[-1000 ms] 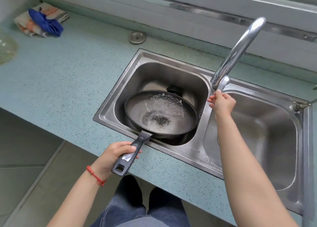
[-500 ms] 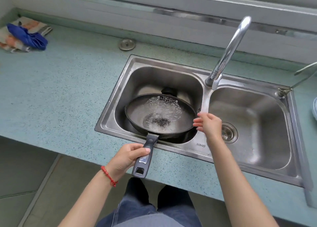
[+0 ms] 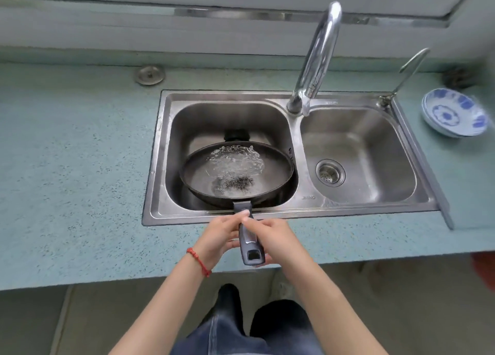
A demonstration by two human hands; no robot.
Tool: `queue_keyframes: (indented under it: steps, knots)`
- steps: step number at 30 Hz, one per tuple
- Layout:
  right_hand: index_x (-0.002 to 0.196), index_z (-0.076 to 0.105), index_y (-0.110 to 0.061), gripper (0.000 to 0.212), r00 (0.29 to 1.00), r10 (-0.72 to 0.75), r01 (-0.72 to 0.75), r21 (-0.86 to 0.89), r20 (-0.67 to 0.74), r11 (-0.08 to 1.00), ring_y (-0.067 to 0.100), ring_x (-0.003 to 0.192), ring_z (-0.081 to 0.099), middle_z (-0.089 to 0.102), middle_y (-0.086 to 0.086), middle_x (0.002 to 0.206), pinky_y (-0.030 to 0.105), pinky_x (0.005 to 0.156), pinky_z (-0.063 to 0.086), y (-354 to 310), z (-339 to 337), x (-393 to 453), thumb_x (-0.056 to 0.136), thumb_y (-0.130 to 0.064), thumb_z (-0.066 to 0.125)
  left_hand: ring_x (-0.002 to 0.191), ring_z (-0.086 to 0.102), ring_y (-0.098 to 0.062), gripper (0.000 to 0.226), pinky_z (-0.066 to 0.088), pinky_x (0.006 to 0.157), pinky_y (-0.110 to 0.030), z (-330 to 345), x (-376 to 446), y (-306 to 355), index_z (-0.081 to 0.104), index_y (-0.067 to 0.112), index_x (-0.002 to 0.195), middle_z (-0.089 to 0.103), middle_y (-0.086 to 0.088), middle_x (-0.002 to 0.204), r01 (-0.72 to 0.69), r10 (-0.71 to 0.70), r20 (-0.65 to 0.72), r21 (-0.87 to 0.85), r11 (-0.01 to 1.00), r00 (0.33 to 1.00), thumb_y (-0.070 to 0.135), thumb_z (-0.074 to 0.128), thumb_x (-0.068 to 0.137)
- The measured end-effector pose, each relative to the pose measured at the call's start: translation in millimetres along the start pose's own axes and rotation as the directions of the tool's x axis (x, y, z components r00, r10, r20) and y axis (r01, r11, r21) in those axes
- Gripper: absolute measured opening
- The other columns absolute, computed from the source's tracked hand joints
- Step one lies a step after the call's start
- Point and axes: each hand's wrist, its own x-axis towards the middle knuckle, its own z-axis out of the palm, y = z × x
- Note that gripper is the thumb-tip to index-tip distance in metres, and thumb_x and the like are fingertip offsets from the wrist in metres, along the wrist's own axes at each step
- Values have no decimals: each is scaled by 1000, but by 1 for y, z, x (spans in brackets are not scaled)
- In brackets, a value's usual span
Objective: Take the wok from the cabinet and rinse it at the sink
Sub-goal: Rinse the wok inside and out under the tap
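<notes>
Both hands, left hand point(image 3: 218, 235) and right hand point(image 3: 276, 238), curl around the grey plastic handle point(image 3: 248, 243) of the round black wok point(image 3: 237, 174), which holds water inside the left basin of the stainless steel double sink point(image 3: 294, 212), set in the speckled teal bench point(image 3: 80, 167).

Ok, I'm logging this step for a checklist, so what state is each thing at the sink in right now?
wok: in the left basin, shallow water and dark specks inside
wok handle: gripped by both hands
left hand: curled round the handle
right hand: curled round the handle
faucet: no stream visible
right basin: holds nothing, strainer in drain
blue-and-white bowls: stacked on the counter
</notes>
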Motion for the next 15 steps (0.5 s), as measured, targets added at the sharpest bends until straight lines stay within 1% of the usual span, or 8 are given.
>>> queue_keyframes:
  steps: [3,5,7,8,10,12,14,15]
  knots:
    - [84,56,-6,20,999,40,-43,86,30,995,18,41,60,60,11,65,22,40,48,-2,14,2,87,-25,53,32,45,-7,25,34,35,-16,1,-2,1,59,8,67,52,6,39,34,-34,5,-49,998,999,26,54,85]
    - [87,54,-2,15,1000,23,-26,132,21,991,16,35,56,57,11,60,21,36,45,-1,20,3,89,-17,51,24,41,-12,30,31,30,-15,1,-2,1,57,2,68,45,1,31,67,-63,46,-88,994,997,32,59,76]
    - [86,53,1,14,1000,-15,15,142,-3,990,15,31,54,54,11,56,19,33,42,0,21,3,89,-12,50,22,38,-17,35,31,29,-16,2,-2,0,56,-1,67,38,-3,27,69,-64,47,-122,990,997,34,61,69]
    - [85,53,2,13,999,-35,37,133,-11,990,14,31,53,53,11,55,19,33,41,1,21,3,88,-10,49,22,39,-18,34,32,29,-17,3,-2,0,56,-2,67,38,-6,30,54,-50,31,-135,989,998,32,62,68]
    - [81,53,1,13,997,-71,71,114,-10,991,14,30,52,52,12,55,18,33,40,2,19,1,88,-9,48,25,41,-21,30,34,30,-18,6,-4,-1,60,-1,64,44,-7,46,12,-13,-4,-161,987,1000,28,64,68]
    - [77,53,1,15,996,-92,91,109,0,990,14,31,53,51,13,54,18,33,39,2,15,-1,88,-8,48,26,42,-21,29,36,30,-20,9,-6,-1,61,-3,63,44,-9,58,-17,15,-16,-178,984,1000,24,62,74]
    - [75,54,1,15,994,-113,112,106,10,988,15,31,53,52,12,53,19,33,40,0,11,-5,87,-8,49,25,42,-21,31,35,29,-19,14,-9,1,58,-7,70,45,-9,55,-42,38,-25,-191,981,999,23,59,76]
    - [76,54,1,15,992,-125,123,100,12,987,15,32,53,53,11,53,19,34,40,1,9,-7,86,-8,49,24,41,-21,31,34,29,-17,15,-11,1,56,-8,74,45,-9,47,-53,49,-29,-188,981,998,23,58,77]
